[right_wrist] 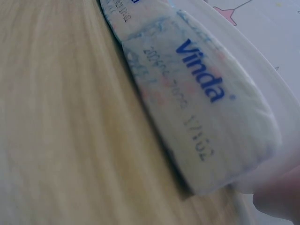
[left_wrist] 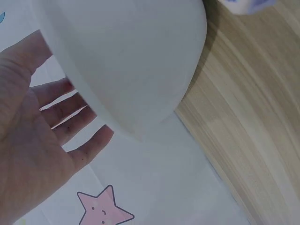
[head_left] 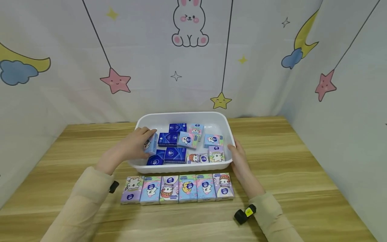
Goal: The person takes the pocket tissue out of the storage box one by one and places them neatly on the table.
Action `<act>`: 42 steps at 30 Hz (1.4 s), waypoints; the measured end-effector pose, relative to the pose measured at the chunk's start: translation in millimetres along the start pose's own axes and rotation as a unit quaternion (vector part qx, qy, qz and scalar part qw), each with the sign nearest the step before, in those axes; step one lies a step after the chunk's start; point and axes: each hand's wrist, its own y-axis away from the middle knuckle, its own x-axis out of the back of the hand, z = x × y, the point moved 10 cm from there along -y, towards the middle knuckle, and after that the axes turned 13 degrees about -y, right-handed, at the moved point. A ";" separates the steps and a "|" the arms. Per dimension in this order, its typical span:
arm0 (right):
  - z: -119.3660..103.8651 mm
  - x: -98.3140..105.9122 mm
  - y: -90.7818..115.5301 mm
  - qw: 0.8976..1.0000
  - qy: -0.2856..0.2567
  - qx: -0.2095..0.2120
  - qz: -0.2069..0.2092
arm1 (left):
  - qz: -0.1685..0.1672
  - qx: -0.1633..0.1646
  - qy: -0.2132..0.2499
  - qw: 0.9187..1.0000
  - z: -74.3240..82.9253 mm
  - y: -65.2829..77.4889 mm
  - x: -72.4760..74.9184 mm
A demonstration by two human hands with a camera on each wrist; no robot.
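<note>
A white plastic bin [head_left: 184, 169] holds several tissue packs, some dark blue [head_left: 175, 154], others pastel with cartoon prints [head_left: 187, 139]. My left hand [head_left: 134, 143] reaches over the bin's left side and grips a light blue tissue pack [head_left: 151, 145] between thumb and fingers. In the left wrist view, the bin's outer wall [left_wrist: 131, 61] hides that pack from sight. At the bin's right side, my right hand [head_left: 240, 159] holds the rim, its thumb over the edge and its fingers against the outside.
A row of several cartoon tissue packs [head_left: 187, 189] lies side by side in front of the bin. The end of a Vinda pack [right_wrist: 197, 108] shows close up in the right wrist view. Behind the wooden table [head_left: 302, 188] hangs a printed curtain [head_left: 145, 60].
</note>
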 end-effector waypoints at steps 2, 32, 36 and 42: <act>-0.7 0.0 -0.2 1.000 0.001 0.002 -0.002 | 0.018 -0.005 0.004 1.000 2.5 1.9 5.0; -0.6 0.1 1.6 1.000 0.003 -0.003 -0.001 | 0.067 0.020 0.042 0.997 8.4 78.5 37.6; -1.1 -0.3 1.3 1.000 0.004 -0.001 -0.002 | 0.056 0.031 0.044 0.997 4.5 90.8 35.2; -1.2 0.2 1.4 1.000 0.004 -0.003 0.000 | 0.072 0.028 0.044 0.996 -0.9 108.2 32.7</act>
